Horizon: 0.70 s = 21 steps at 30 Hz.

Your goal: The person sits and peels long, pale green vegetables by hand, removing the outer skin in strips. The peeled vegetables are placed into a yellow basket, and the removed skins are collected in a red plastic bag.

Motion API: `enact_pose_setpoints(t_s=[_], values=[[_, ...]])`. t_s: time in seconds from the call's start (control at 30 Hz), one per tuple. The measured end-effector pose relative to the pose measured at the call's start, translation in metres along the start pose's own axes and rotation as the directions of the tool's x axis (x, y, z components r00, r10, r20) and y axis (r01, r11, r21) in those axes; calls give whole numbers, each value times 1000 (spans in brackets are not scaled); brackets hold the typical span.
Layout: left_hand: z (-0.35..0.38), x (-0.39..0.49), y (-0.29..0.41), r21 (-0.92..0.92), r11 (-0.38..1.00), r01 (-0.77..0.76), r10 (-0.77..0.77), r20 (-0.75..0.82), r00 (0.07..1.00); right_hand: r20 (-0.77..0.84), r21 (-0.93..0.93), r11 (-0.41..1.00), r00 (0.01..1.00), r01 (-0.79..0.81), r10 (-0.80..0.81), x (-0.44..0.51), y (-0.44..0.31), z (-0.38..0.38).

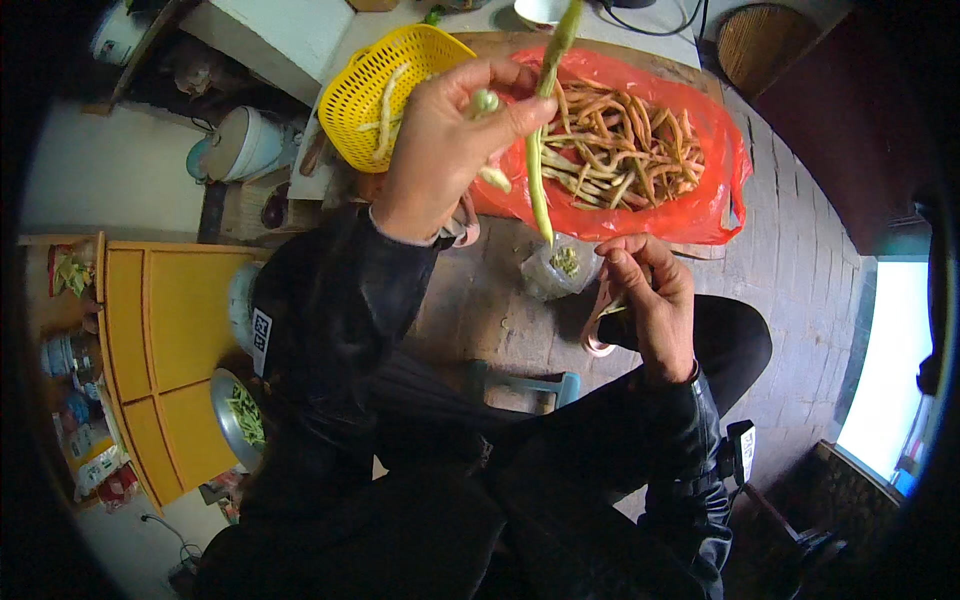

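Observation:
My left hand point(457, 142) pinches a long green bean pod point(535, 172) between thumb and finger, its lower end hanging down. Another pale bean point(495, 178) sticks out below the same palm. My right hand point(651, 300) is just right of the pod's lower end, thumb and finger close together. A thin greenish bean scrap point(616, 307) shows under its curled fingers. Behind the hands, a red plastic bag point(724, 206) lies spread open under a heap of brownish and pale bean pods point(637, 142). A yellow plastic basket point(341, 112) with a few pale beans stands left of it.
Below the red bag sits a clear plastic bag point(544, 281) of green trimmings, on the paved floor point(799, 225). A metal bowl point(225, 409) of green beans is at left, by a yellow cabinet point(191, 322). A blue stool point(566, 390) shows between my legs.

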State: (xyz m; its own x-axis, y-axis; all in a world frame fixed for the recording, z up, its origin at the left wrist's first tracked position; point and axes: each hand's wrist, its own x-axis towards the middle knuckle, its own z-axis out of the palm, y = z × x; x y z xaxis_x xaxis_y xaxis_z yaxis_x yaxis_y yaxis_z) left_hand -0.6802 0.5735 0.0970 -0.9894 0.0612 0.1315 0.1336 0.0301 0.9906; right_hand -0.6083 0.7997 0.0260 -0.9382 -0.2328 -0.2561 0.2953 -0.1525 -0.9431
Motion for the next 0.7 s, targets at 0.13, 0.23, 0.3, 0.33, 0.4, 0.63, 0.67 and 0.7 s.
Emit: enact_pose_setpoints(t_s=[0.13, 0.23, 0.3, 0.33, 0.4, 0.63, 0.67, 0.7], values=[[5, -24, 16, -71, 984, 165, -164, 21, 986, 20, 19, 999, 999, 33, -33, -3, -5, 2], [7, -43, 18, -105, 949, 297, -291, 70, 954, 33, 8, 999, 999, 39, -39, -3, -7, 2], [8, -53, 14, -58, 942, 331, -326, 82, 942, 60, 5, 999, 997, 41, -42, -3, -7, 2], [8, -57, 11, -42, 928, 371, -367, 76, 927, 39, 28, 998, 997, 59, -60, -3, -7, 3], [8, -63, 1, 37, 933, 358, -360, 98, 928, 12, 27, 998, 998, 58, -59, -3, -7, 4], [10, -79, -28, 596, 803, -13, -110, 169, 979, 13, -190, 956, 974, 224, -226, -1, -13, 3], [12, -81, -30, 627, 776, -67, -88, 213, 973, 58, -273, 915, 955, 297, -292, 1, -12, 6], [13, -83, -31, 655, 744, -131, -58, 259, 964, 109, -350, 861, 929, 369, -354, 4, -10, 8]])
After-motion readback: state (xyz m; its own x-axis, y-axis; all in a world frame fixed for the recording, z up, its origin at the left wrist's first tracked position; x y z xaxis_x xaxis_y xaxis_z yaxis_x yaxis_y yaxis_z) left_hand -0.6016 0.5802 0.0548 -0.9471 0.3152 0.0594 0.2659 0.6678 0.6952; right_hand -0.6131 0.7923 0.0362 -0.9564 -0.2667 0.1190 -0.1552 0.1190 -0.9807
